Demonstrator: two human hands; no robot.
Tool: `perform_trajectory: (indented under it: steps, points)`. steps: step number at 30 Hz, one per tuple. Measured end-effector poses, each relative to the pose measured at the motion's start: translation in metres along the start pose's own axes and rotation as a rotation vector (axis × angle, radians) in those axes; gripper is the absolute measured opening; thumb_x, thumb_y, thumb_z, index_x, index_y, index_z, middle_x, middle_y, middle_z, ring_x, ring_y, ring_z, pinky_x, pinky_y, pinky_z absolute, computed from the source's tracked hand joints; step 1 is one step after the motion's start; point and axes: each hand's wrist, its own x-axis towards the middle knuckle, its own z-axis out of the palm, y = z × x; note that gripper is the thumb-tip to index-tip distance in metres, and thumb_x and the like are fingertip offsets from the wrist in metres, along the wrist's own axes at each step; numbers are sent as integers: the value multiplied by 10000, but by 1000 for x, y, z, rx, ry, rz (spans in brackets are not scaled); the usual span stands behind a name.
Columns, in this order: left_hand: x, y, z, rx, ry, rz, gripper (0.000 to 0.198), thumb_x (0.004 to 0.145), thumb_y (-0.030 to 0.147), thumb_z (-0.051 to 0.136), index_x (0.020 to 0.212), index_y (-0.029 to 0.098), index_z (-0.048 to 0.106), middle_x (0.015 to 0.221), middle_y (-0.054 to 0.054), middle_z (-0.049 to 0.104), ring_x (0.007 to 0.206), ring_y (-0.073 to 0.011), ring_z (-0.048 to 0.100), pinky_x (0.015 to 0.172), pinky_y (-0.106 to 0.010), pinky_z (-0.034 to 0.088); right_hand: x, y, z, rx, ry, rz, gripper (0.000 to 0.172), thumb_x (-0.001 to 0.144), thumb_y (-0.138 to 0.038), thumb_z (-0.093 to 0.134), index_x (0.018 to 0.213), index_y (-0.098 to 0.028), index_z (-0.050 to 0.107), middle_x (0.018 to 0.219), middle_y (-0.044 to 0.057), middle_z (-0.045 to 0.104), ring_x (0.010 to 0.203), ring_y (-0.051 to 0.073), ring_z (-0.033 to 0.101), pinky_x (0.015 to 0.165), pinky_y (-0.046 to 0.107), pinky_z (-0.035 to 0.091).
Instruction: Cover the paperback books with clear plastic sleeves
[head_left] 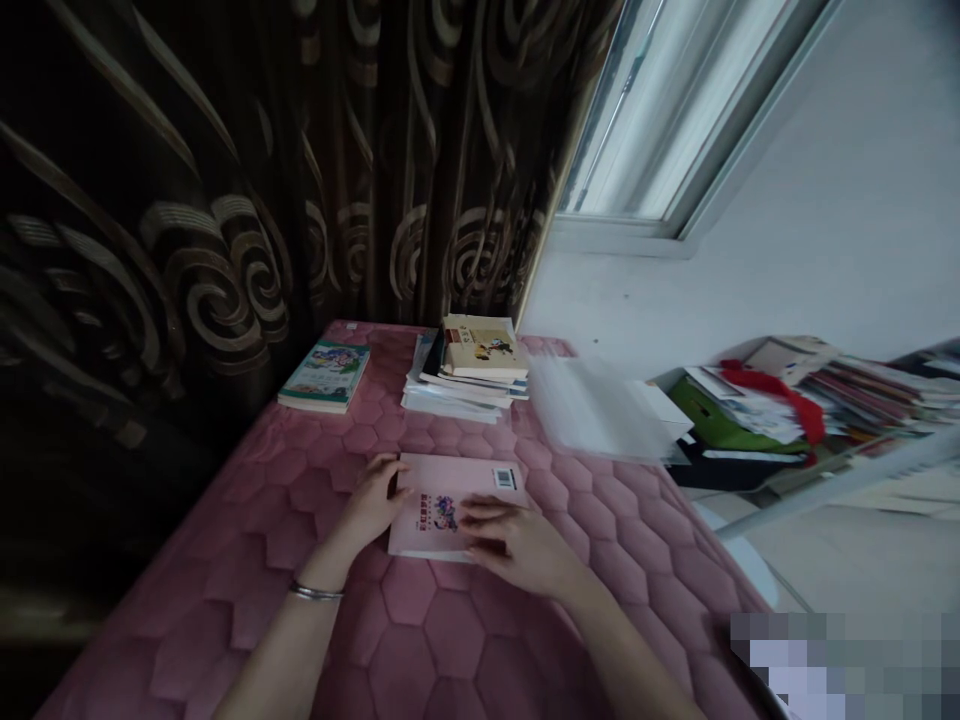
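Observation:
A pale pink book (427,475) lies on the quilted pink bed cover in front of me. Its back cover is up, with a barcode in the far right corner and a small colourful picture near the middle. My left hand (375,503) grips the book's left edge, thumb on the cover and fingers curled at the side; a silver bracelet circles that wrist. Across the right half of the cover lies my right hand (521,548), its fingers stretched out and the thumb apart near the front edge.
Behind the pink book stands a stack of books (480,350). A green-edged book (325,377) lies left, by the dark patterned curtain (420,150). At the right are blurred clear plastic sheets (600,405), then a shelf crowded with papers, a green box (720,415) and red cloth (784,395).

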Motion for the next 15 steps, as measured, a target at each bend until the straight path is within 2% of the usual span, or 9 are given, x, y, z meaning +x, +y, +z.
perform_trajectory:
  steps: [3,6,8,11,13,15]
  points:
    - [-4,8,-21,-173,-198,71,130,745,253,662,862,199,685,1175,-87,575,1162,-221,535,1007,-351,403,1,-3,-3,2,6,-24,273,884,-305,574,1115,-239,702,1198,29,676,1203,199,564,1036,342,436]
    - [-8,18,-41,-333,-458,109,227,710,326,710,907,211,703,1131,-71,600,1080,-203,579,955,-324,433,1,-6,-9,-19,26,9,290,950,-287,454,1099,-258,701,1109,-3,718,1056,158,646,923,270,491]
    - [-10,22,-45,-370,-505,104,288,662,323,750,924,213,707,1111,-63,612,1058,-205,587,929,-310,446,2,-7,-13,-106,49,90,321,969,-310,407,1019,-274,723,1009,-5,743,917,161,684,799,256,518]
    - [-8,24,-35,-319,-362,54,166,676,285,717,809,190,690,948,-42,659,911,-185,614,814,-269,474,3,-7,-13,-271,125,166,360,970,-361,409,884,-254,742,855,22,748,783,167,681,711,256,500]
    - [-6,22,-24,-266,-216,5,99,738,283,640,742,185,655,808,-20,667,780,-164,608,723,-249,469,5,-7,-10,-360,277,145,325,965,-346,432,943,-236,737,882,47,740,825,176,664,781,284,485]
    - [-4,20,-14,-225,-99,-35,123,779,294,588,735,188,633,757,-12,674,734,-165,605,694,-253,457,7,-8,-4,-456,454,94,279,951,-280,462,1099,-237,695,1022,67,719,971,206,627,907,349,443]
